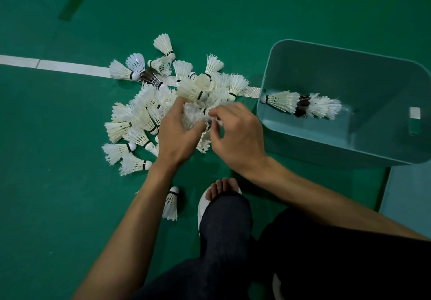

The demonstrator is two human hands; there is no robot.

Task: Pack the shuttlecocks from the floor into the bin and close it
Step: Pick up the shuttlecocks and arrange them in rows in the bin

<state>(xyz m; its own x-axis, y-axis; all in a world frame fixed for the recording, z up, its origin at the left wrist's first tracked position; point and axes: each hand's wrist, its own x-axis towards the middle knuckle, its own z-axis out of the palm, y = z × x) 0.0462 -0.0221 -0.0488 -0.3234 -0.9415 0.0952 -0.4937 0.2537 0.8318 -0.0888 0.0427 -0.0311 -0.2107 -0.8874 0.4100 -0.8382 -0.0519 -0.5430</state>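
Now, left hand (179, 134): our grip is closed around a frayed shuttlecock (193, 115).
Right hand (235, 134): our fingertips pinch its feathers.
Pile (144, 113): shuttlecocks on the green floor (58, 206), at 9 o'clock of the bin.
Bin (303, 141): open, a nested stack (300, 103) inside.

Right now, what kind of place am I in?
Most likely an indoor badminton court. The floor is green sports matting with a white line painted across it, and a pile of shuttlecocks lies on it beside an open bin.
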